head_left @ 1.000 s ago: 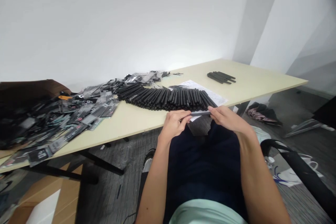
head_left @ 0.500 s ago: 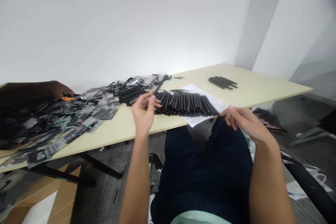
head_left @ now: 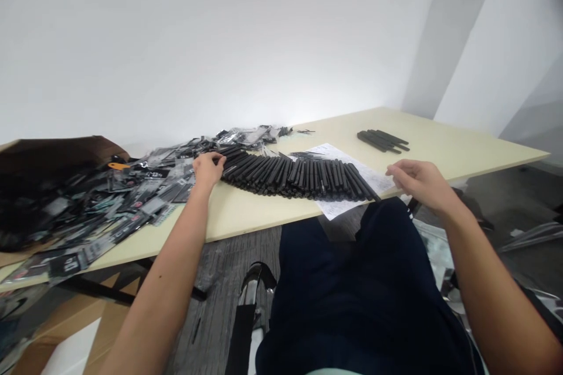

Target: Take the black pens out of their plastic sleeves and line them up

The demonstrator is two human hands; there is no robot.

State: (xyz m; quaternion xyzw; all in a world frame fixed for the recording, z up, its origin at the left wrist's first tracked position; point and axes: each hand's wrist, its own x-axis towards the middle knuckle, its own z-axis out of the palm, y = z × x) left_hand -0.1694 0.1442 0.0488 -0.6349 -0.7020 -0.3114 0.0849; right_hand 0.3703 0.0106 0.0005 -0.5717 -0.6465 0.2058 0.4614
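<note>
A long row of slim black pen-like sticks (head_left: 303, 176) lies side by side, piled in layers along the table's front edge. At the row's left end, my left hand (head_left: 208, 170) is closed, thumb and fingers pinched around a black stick that is mostly hidden. My right hand (head_left: 420, 183) hovers past the row's right end, apart from the sticks. Its fingers are loosely bent and nothing shows between them. Under the row's right part lies a white printed sheet (head_left: 369, 174), which overhangs the edge.
Several flat dark sticks (head_left: 382, 140) lie farther back on the pale table (head_left: 466, 146). Clear and black packets (head_left: 145, 187) are heaped at the left, by a dark open bag or box (head_left: 65, 149). A cardboard box (head_left: 74, 328) stands on the floor below.
My left hand has moved left, from above the row with a raised stick to the row's left end. My right hand has come away from the stick at the right end.
</note>
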